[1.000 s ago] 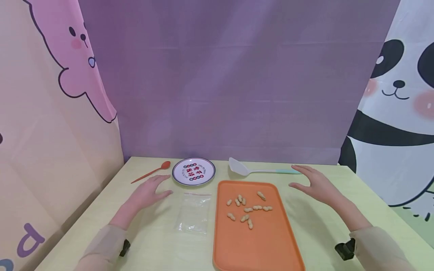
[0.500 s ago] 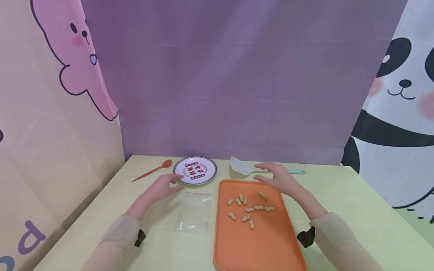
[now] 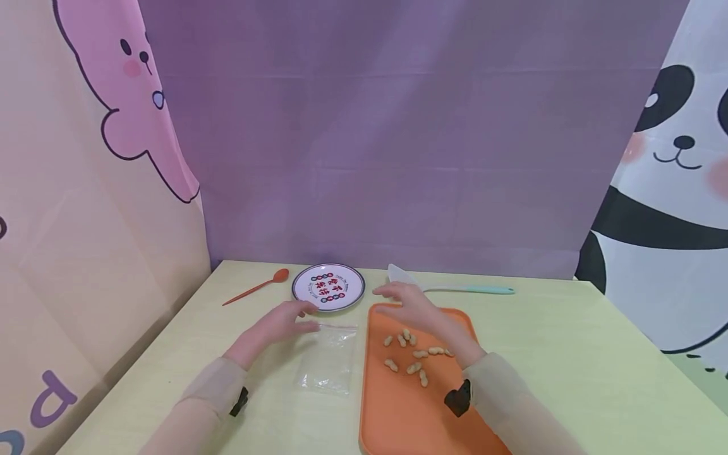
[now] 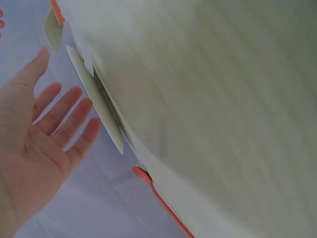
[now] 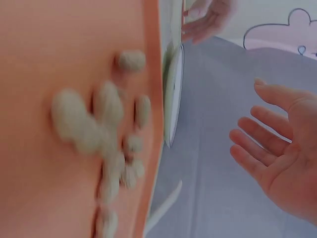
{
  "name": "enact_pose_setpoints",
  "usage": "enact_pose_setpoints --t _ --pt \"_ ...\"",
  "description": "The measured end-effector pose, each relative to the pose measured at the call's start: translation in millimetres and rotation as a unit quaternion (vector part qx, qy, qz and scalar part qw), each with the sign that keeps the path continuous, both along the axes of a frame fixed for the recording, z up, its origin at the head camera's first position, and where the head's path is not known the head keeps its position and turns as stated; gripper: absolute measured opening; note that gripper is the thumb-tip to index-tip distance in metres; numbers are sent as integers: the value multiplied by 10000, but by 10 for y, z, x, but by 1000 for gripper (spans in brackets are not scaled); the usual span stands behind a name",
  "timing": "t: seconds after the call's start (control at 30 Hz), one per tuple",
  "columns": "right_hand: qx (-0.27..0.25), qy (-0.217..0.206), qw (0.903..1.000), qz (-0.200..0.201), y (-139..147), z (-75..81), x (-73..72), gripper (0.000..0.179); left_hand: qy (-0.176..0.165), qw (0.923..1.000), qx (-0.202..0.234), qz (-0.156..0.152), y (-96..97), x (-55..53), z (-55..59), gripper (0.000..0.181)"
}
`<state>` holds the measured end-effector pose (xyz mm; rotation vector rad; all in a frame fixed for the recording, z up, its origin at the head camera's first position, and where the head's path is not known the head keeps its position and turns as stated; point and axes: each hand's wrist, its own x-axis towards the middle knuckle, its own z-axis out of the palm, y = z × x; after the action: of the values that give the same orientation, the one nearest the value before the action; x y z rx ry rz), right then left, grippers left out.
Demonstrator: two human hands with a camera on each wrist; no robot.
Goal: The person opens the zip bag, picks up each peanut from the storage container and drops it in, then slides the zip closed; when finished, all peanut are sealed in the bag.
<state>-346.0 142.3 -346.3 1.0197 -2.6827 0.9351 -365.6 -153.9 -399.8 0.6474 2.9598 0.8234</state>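
My left hand (image 3: 282, 322) hovers at the near edge of the white plate (image 3: 309, 292) with red lettering, fingers relaxed and holding nothing. Just right of its thumb lies a clear zip bag (image 3: 328, 360), flat on the table. Over the far left part of the orange tray (image 3: 421, 417) is my right hand (image 3: 412, 306), its fingers loosely spread and nothing in them. Several peanuts (image 3: 414, 368) in their shells lie scattered on the tray, some partly covered by the right forearm. Both palms face inward; the right wrist view shows the right hand (image 5: 277, 144) with bare, parted fingers.
A red spoon (image 3: 261, 285) lies left of the plate. Behind the tray rests a spatula (image 3: 472, 289) with a white head and mint handle, its head partly hidden by the right hand. A purple cloth (image 3: 364, 139) hangs behind the table (image 3: 569, 379).
My right hand has swept left from beside the tray to above its far left part. My left hand has moved right, closer to the plate and bag. The objects stay put.
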Motion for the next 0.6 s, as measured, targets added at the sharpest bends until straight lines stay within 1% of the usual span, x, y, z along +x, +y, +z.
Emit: enact_pose_setpoints --t 0.07,0.13,0.2,0.3,0.37,0.43,0.6 --pt "9 -13 10000 85 -89 -24 -20 38 -112 9999 -65 71 -2 -13 -17 45" --pt "34 -22 9999 142 -166 -49 -44 39 -177 9996 -223 85 -5 -33 -42 48" --pt "60 -108 9998 162 -230 -79 -69 40 -194 9989 -418 41 -9 -57 -71 52" --pt "15 -353 9993 116 -311 -119 -89 41 -259 9975 -660 -45 -8 -88 -113 56" --pt "10 -470 9989 47 -364 -142 -94 41 -322 9969 -713 -103 -4 -99 -133 59" --pt "62 -484 9988 14 -414 -169 -101 42 -403 9963 -747 -152 2 -100 -149 62" --pt "340 -522 9980 93 -526 -252 -127 42 -346 9943 -930 -388 11 -69 -144 73"
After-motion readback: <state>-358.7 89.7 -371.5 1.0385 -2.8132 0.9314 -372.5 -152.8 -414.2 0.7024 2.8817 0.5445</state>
